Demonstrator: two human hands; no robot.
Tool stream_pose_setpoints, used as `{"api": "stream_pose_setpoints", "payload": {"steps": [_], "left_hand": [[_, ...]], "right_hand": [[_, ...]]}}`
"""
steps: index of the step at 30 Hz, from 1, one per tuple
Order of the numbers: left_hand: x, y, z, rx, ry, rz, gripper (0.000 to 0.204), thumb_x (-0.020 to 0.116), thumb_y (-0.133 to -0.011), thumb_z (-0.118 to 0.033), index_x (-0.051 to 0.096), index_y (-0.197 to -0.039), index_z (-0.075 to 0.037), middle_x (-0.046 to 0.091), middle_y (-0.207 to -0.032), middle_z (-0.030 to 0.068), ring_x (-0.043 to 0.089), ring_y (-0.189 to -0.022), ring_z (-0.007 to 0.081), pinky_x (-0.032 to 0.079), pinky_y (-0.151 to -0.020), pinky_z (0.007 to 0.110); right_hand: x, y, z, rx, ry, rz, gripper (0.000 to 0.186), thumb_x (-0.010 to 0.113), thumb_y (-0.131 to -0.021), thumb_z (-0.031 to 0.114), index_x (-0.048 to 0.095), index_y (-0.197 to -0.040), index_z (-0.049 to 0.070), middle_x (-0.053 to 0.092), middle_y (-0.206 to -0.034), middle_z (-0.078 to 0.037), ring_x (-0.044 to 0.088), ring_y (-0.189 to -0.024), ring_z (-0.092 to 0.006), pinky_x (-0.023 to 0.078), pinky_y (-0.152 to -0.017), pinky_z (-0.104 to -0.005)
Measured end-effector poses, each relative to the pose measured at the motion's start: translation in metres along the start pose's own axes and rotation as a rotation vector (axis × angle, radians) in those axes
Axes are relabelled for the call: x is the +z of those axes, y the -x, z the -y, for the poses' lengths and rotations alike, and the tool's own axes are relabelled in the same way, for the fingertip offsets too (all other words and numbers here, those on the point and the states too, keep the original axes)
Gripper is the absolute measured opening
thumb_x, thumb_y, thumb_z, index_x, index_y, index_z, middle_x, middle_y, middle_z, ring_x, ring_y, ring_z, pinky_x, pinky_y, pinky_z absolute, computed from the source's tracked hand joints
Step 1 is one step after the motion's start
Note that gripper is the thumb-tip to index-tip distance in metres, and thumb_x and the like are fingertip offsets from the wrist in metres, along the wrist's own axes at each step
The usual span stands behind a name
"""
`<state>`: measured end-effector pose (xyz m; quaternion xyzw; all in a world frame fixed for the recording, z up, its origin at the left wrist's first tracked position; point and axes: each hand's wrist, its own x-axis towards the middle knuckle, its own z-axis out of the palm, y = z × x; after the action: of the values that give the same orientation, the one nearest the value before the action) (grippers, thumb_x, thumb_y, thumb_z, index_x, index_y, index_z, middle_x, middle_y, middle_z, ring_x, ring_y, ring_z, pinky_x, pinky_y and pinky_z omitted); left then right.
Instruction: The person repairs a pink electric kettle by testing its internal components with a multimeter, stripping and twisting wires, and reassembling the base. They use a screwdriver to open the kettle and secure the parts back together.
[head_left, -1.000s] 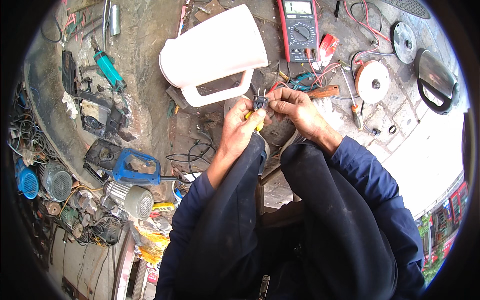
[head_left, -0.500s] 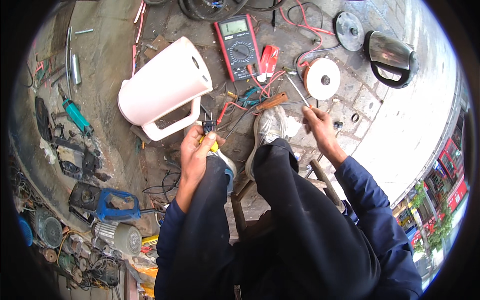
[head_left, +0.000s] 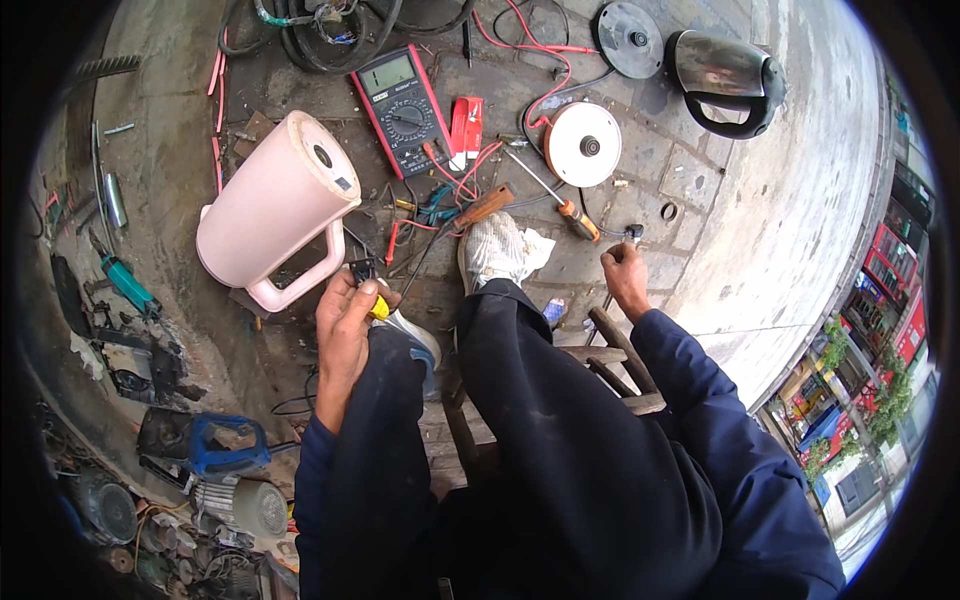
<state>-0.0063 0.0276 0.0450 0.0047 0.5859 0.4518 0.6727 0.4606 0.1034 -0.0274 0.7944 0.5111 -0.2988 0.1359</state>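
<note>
My left hand point(head_left: 343, 325) is closed around a small black-and-yellow item point(head_left: 379, 307), whose kind I cannot make out; its dark end shows past my fingertips. Right beside it lies a pale pink kettle point(head_left: 275, 210) on its side, handle toward me. My right hand point(head_left: 627, 280) is closed, fingertips at a small black plug point(head_left: 634, 231) with a dark cord. An orange-handled screwdriver point(head_left: 577, 220) lies on the paving left of that hand. Farther off is a round white kettle base point(head_left: 584, 145). A red-and-black multimeter point(head_left: 404, 112) lies beyond the pink kettle, its red lead trailing near my shoe.
A steel kettle point(head_left: 725, 85) with a black handle and a grey disc point(head_left: 630, 40) are at the far right. A wooden-handled tool point(head_left: 484, 206) lies by my shoe point(head_left: 497, 250). A blue power tool point(head_left: 228, 445) and heaped motors occupy the left. Part of a wooden stool point(head_left: 622, 350) shows.
The screwdriver has left my right hand and now lies on the ground. That hand has moved to the small black plug. My left hand keeps its item. The whole view has shifted.
</note>
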Motion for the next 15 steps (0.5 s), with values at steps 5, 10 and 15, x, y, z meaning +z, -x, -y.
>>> {"api": "stream_pose_setpoints", "payload": {"steps": [5, 10, 15], "left_hand": [[-0.001, 0.000, 0.001, 0.006, -0.091, 0.021, 0.015, 0.061, -0.104, -0.011, 0.059, -0.113, 0.001, 0.071, -0.096, 0.0100, 0.070, -0.089, 0.0172, 0.054, -0.084, 0.030], [-0.001, -0.001, 0.006, 0.030, -0.067, 0.026, 0.018, 0.064, -0.104, -0.014, 0.058, -0.113, 0.001, 0.069, -0.099, 0.0085, 0.070, -0.090, 0.0159, 0.052, -0.082, 0.027], [-0.002, -0.001, 0.005, 0.025, -0.055, 0.026, 0.020, 0.066, -0.105, -0.017, 0.059, -0.113, 0.000, 0.071, -0.095, 0.0086, 0.069, -0.089, 0.0146, 0.051, -0.081, 0.027]], "right_hand": [[-0.001, 0.016, 0.065, -0.145, -0.181, 0.019, 0.027, 0.072, -0.095, 0.024, 0.069, -0.104, -0.001, 0.077, -0.096, -0.020, 0.075, -0.089, -0.0357, 0.057, -0.083, -0.0423], [0.000, 0.024, 0.150, -0.321, -0.393, 0.139, 0.021, 0.073, -0.097, 0.018, 0.069, -0.099, -0.002, 0.074, -0.090, -0.017, 0.072, -0.081, -0.0226, 0.056, -0.077, -0.0366], [0.004, 0.016, 0.203, -0.468, -0.457, 0.173, 0.021, 0.071, -0.097, 0.016, 0.068, -0.103, -0.004, 0.075, -0.093, -0.019, 0.073, -0.083, -0.0236, 0.056, -0.078, -0.0364]]}}
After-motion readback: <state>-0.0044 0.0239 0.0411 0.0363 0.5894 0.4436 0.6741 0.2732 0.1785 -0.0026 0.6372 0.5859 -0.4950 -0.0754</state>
